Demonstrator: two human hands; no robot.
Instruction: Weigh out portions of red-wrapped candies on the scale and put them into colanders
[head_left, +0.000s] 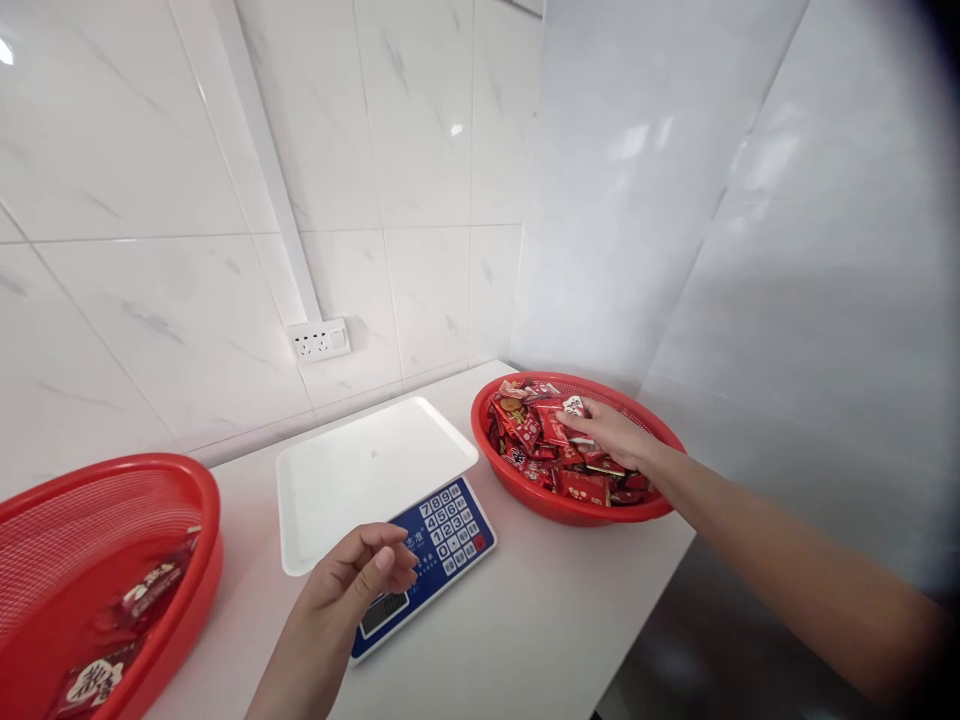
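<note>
In the right red basket [517, 495], a pile of small red snack packets [589, 488] lies jumbled. My right hand [611, 432] reaches into that pile, its thumb and fingers closed on a red packet with a white label [574, 406]. My left hand [364, 575] hovers over the keypad end of a digital scale [442, 585], fingers loosely curled and apart, with nothing seen in them. It covers part of the scale's blue panel and display. The scale's white weighing tray [360, 460] bears nothing.
A second red basket [206, 530] stands at the left, cut off by the frame, with a few red packets [94, 680] inside. Everything rests on a white table [517, 630] against tiled walls. A power socket [319, 340] is on the wall behind the scale.
</note>
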